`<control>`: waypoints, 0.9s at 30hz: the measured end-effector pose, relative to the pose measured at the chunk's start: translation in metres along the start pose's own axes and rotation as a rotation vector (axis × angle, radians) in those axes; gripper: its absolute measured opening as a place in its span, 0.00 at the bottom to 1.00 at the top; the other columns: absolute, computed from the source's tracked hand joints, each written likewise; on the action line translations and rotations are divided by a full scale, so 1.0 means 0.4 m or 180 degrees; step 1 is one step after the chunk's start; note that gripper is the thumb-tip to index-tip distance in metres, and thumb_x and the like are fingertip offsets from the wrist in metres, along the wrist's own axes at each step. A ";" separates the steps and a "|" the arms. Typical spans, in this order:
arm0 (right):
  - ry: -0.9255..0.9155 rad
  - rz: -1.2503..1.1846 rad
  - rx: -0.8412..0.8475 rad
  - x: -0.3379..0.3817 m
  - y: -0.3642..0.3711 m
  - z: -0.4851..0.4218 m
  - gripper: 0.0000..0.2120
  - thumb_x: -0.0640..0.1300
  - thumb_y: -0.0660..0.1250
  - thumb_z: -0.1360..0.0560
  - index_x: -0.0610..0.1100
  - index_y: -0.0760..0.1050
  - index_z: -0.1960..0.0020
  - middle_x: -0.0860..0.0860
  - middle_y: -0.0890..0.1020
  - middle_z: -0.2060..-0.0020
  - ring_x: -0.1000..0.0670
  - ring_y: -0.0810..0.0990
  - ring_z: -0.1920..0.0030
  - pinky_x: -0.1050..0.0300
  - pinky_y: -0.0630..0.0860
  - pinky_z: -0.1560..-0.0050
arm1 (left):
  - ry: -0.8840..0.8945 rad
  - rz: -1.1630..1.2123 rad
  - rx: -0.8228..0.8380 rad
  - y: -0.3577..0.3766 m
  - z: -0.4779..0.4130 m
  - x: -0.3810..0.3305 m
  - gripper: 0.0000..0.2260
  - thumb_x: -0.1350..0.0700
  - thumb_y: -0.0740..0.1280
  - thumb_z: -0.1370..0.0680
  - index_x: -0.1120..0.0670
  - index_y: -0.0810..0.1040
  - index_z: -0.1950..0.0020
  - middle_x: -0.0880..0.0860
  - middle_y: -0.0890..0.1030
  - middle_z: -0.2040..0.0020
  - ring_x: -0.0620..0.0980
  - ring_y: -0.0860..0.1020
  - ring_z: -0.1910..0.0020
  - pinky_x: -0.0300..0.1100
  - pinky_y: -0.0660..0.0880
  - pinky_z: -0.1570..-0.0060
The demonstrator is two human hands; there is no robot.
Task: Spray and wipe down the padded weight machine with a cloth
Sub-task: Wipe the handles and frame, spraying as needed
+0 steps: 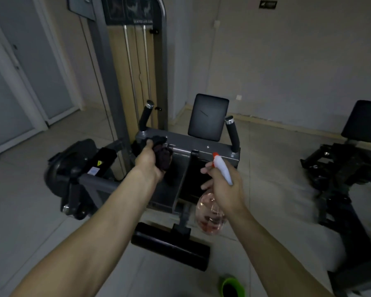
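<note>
Weight machine (193, 150), grey-framed with a black back pad (208, 116) and two upright black handles, stands on the tiled floor (30, 211) in front of the person, its weight tower (137, 71) rising behind on the left. Both bare arms reach forward over it. The left arm is stretched nearly straight, and the left hand (148, 162) has its fingers curled round a bunched dark cloth (162, 156), holding it against the left end of the grey frame just below the left handle. The right hand (225, 185) is lower and nearer, wrist bent, gripping the neck of a clear spray bottle (211, 213) whose white head and red tip point toward the frame; its fingers (206, 169) wrap the front of the head. A black roller pad (169, 245) lies below the hands. A second dark machine (351, 159) stands to the right.
</note>
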State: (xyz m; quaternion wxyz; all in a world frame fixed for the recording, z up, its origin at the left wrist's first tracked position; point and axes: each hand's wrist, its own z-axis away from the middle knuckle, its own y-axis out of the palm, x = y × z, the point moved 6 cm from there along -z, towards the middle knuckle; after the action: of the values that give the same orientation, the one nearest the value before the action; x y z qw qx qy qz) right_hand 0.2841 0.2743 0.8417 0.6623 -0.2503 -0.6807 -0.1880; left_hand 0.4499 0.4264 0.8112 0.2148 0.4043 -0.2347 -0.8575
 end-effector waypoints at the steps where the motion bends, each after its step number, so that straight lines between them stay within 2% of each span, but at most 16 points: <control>1: -0.0056 0.0010 -0.0025 0.018 0.020 -0.009 0.08 0.45 0.64 0.17 0.45 0.80 0.50 0.47 0.87 0.53 0.44 0.86 0.63 0.52 0.77 0.64 | -0.0005 0.0027 -0.0058 -0.014 -0.007 -0.026 0.20 0.40 0.64 0.18 0.55 0.78 0.58 0.52 0.79 0.64 0.50 0.75 0.67 0.43 0.76 0.67; 3: -0.0165 0.0047 -0.0054 0.052 0.078 -0.027 0.09 0.48 0.64 0.18 0.45 0.80 0.50 0.47 0.87 0.52 0.45 0.87 0.60 0.50 0.79 0.59 | -0.0037 -0.0005 -0.0185 -0.044 -0.030 -0.085 0.18 0.42 0.64 0.17 0.55 0.78 0.55 0.52 0.77 0.62 0.50 0.74 0.69 0.42 0.74 0.74; 5: -0.0167 0.0166 -0.0046 0.070 0.145 -0.045 0.10 0.49 0.63 0.17 0.45 0.79 0.51 0.47 0.86 0.51 0.45 0.87 0.62 0.48 0.80 0.58 | -0.0011 -0.0009 -0.0332 -0.074 -0.072 -0.140 0.15 0.44 0.64 0.17 0.55 0.80 0.44 0.52 0.78 0.61 0.49 0.78 0.68 0.40 0.77 0.75; 6: -0.0115 0.0191 -0.0045 0.069 0.188 -0.064 0.11 0.50 0.63 0.16 0.45 0.78 0.50 0.47 0.86 0.51 0.45 0.87 0.63 0.49 0.80 0.59 | -0.0005 -0.0036 -0.0340 -0.088 -0.099 -0.170 0.16 0.45 0.64 0.16 0.56 0.79 0.39 0.53 0.80 0.59 0.48 0.81 0.62 0.43 0.81 0.69; 8: 0.0100 -0.0038 -0.0044 0.059 0.284 -0.105 0.12 0.51 0.62 0.16 0.44 0.79 0.47 0.47 0.86 0.52 0.41 0.85 0.66 0.47 0.81 0.61 | -0.0061 -0.0057 -0.0334 -0.119 -0.176 -0.223 0.19 0.45 0.63 0.16 0.57 0.77 0.32 0.53 0.84 0.45 0.51 0.82 0.44 0.46 0.83 0.54; 9: 0.0253 -0.0280 -0.0047 0.048 0.343 -0.131 0.12 0.51 0.62 0.16 0.45 0.79 0.43 0.46 0.87 0.52 0.40 0.84 0.66 0.45 0.82 0.61 | -0.0122 -0.0021 -0.0320 -0.137 -0.220 -0.251 0.20 0.45 0.63 0.16 0.56 0.77 0.30 0.52 0.82 0.38 0.52 0.81 0.40 0.45 0.82 0.53; 10: 0.0448 -0.0547 -0.0074 0.030 0.405 -0.163 0.11 0.51 0.62 0.16 0.47 0.78 0.40 0.44 0.87 0.53 0.39 0.83 0.67 0.44 0.81 0.61 | -0.0183 -0.0063 -0.0305 -0.157 -0.260 -0.280 0.20 0.45 0.64 0.16 0.56 0.77 0.30 0.52 0.82 0.36 0.52 0.82 0.43 0.43 0.82 0.56; 12: 0.0773 -0.0824 -0.0214 -0.007 0.523 -0.227 0.08 0.50 0.63 0.17 0.50 0.76 0.40 0.41 0.87 0.52 0.40 0.82 0.68 0.47 0.80 0.62 | -0.0223 -0.0186 -0.0298 -0.195 -0.336 -0.337 0.17 0.48 0.65 0.17 0.58 0.78 0.34 0.55 0.83 0.47 0.53 0.81 0.57 0.41 0.80 0.71; 13: 0.0902 -0.0734 -0.0256 -0.036 0.599 -0.270 0.09 0.51 0.63 0.17 0.49 0.75 0.41 0.39 0.86 0.51 0.41 0.82 0.68 0.47 0.80 0.61 | -0.0300 -0.0278 -0.0278 -0.222 -0.382 -0.375 0.14 0.49 0.65 0.17 0.58 0.79 0.38 0.56 0.82 0.53 0.53 0.79 0.62 0.40 0.77 0.75; 16: 0.1327 -0.0241 -0.0302 -0.147 0.694 -0.349 0.15 0.60 0.66 0.27 0.51 0.79 0.48 0.41 0.86 0.50 0.38 0.86 0.57 0.38 0.83 0.48 | -0.0666 -0.0674 -0.0105 -0.255 -0.432 -0.393 0.11 0.52 0.64 0.16 0.58 0.78 0.51 0.54 0.75 0.67 0.51 0.72 0.72 0.37 0.70 0.77; 17: 0.1358 -0.0061 -0.0339 -0.202 0.710 -0.384 0.16 0.62 0.66 0.31 0.52 0.81 0.52 0.42 0.87 0.52 0.37 0.86 0.54 0.34 0.82 0.46 | -0.0842 -0.0810 -0.0008 -0.259 -0.458 -0.400 0.11 0.52 0.63 0.16 0.58 0.77 0.52 0.52 0.72 0.72 0.49 0.69 0.77 0.35 0.67 0.79; 19: 0.1422 0.0208 -0.0435 -0.256 0.711 -0.412 0.16 0.62 0.65 0.34 0.52 0.83 0.56 0.46 0.87 0.58 0.39 0.87 0.54 0.34 0.83 0.46 | -0.1123 -0.0993 0.0115 -0.257 -0.501 -0.390 0.11 0.54 0.61 0.16 0.58 0.76 0.55 0.50 0.67 0.78 0.47 0.64 0.85 0.31 0.64 0.82; 21: 0.1584 0.0365 -0.0653 -0.223 0.707 -0.402 0.16 0.59 0.64 0.32 0.50 0.82 0.54 0.45 0.87 0.61 0.38 0.87 0.58 0.36 0.84 0.49 | -0.1298 -0.1084 0.0236 -0.246 -0.538 -0.370 0.12 0.54 0.61 0.16 0.56 0.73 0.58 0.50 0.66 0.76 0.46 0.61 0.85 0.31 0.63 0.80; 24: 0.1772 0.0380 -0.0866 -0.185 0.692 -0.393 0.14 0.52 0.61 0.23 0.45 0.81 0.46 0.39 0.86 0.63 0.36 0.87 0.63 0.38 0.85 0.55 | -0.1608 -0.1334 0.0240 -0.238 -0.565 -0.324 0.11 0.55 0.62 0.16 0.57 0.75 0.56 0.53 0.71 0.69 0.50 0.69 0.76 0.39 0.69 0.69; 25: 0.1759 0.0296 -0.0912 -0.172 0.685 -0.390 0.15 0.50 0.61 0.21 0.44 0.80 0.42 0.39 0.86 0.63 0.36 0.86 0.65 0.42 0.85 0.59 | -0.1699 -0.1372 0.0233 -0.237 -0.566 -0.311 0.10 0.55 0.61 0.16 0.58 0.75 0.55 0.53 0.71 0.69 0.50 0.69 0.74 0.40 0.69 0.67; 27: 0.1675 0.0011 -0.1002 -0.148 0.665 -0.392 0.17 0.50 0.62 0.18 0.43 0.75 0.33 0.40 0.87 0.59 0.39 0.85 0.66 0.49 0.81 0.64 | -0.1823 -0.1482 0.0362 -0.216 -0.580 -0.277 0.12 0.56 0.59 0.16 0.57 0.75 0.57 0.51 0.68 0.69 0.49 0.66 0.73 0.38 0.66 0.70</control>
State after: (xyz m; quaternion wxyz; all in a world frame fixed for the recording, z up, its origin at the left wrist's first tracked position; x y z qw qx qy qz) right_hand 0.5673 0.3906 0.7709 0.7692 -0.2937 -0.4479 -0.3484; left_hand 0.6830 0.5041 0.6965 -0.0832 0.2018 -0.2343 -0.9473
